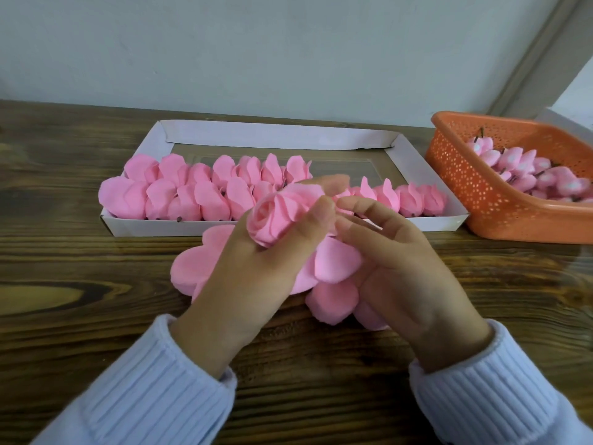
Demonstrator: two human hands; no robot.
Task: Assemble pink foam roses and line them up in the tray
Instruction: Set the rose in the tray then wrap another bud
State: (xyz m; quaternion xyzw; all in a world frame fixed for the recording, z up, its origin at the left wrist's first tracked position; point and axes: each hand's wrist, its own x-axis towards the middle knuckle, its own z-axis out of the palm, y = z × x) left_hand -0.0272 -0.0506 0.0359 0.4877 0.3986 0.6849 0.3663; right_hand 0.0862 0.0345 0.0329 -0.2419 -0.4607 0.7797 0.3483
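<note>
My left hand [256,268] grips a pink foam rose [276,216] just in front of the white cardboard tray [282,134], its bud pointing toward me and left. My right hand [398,261] is beside it with fingers spread and relaxed, thumb resting on loose pink petals [333,268]. Flat pink foam petal sheets [189,268] lie on the table under both hands. Several finished roses [179,194] stand in rows along the tray's near side; my hands hide part of the row.
An orange perforated plastic basket [475,187] at the right holds several pink rose buds [526,171] with dark stems. The dark wooden table [80,284] runs back to a pale wall. A white box corner shows behind the basket.
</note>
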